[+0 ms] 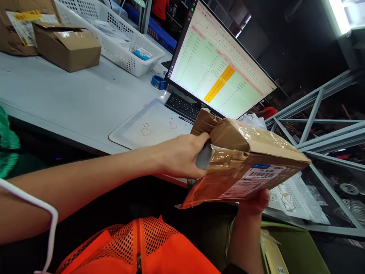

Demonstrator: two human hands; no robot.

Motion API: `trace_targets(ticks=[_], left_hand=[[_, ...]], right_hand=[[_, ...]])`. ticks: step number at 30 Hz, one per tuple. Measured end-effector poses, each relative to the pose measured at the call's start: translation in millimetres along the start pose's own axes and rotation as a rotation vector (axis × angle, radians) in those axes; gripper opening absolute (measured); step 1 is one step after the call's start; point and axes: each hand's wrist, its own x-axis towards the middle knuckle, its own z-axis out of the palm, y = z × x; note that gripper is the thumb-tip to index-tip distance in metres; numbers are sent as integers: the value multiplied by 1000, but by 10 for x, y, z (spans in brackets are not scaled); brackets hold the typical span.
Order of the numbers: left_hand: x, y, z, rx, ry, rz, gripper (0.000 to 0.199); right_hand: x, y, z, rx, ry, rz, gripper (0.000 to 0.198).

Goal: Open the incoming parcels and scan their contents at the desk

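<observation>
A brown cardboard box (273,163), taped and bearing a white shipping label (261,175), is held tilted in front of me, its open end toward the left. My right hand (258,199) grips it from underneath. At the open end is my left hand (186,156), with thumb and fingers curled around a smooth grey object (203,156) in the opening. Most of that object is hidden inside the box and behind my fingers, so its kind cannot be made out. A torn flap (205,121) stands up beside my left hand.
Behind the box are a monitor (219,64), a keyboard (184,106) and a pale desk mat (142,125). A smaller carton (68,45) and a white basket (137,64) stand at the back left. Metal framing (310,118) rises on the right, above a green bin (299,243).
</observation>
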Motion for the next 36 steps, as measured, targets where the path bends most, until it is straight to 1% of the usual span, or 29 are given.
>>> trace_targets(ticks=[2,4,7,10,13,15,16,18,20,22,24,27,29,31,34,36], left_hand=[[-2,-45,5,-41,47,48,57],[-26,-89,34,-75,112,92,61],[-77,-140,86,-77,161,94,77],[-96,-144,69,-15,167,65,93],[-84,-94,-46,96,121,99,105],[-80,-38,-128,166,82,134,112],[-79,-6,-154,195,61,150,114],[-76,57,-156,249,13,179,116],[-62,114,-96,297,-34,208,115],[-41,158,-6,332,-50,223,112],[-21,182,73,340,-34,226,109],[-19,167,137,313,8,226,109],[-37,128,150,278,32,233,110],[-58,76,151,236,54,246,110],[-68,-5,136,150,120,257,108],[-56,-67,119,70,200,247,106]], right_hand=[[-19,-31,13,2,21,10,53],[-56,0,49,13,52,44,54],[-141,143,128,43,87,87,54],[-246,340,157,79,104,124,50],[-331,504,74,101,21,207,50],[-342,551,9,102,-68,260,52],[-327,549,-6,102,-102,260,57],[-260,498,17,108,-132,216,73],[-160,416,92,119,-114,138,86],[-60,350,174,126,-89,94,83],[18,331,218,141,-66,88,79],[88,362,196,171,-27,109,74],[127,375,155,183,-6,85,67],[163,363,127,186,-20,65,63],[167,329,121,157,-57,71,68],[100,334,124,136,-56,86,78]])
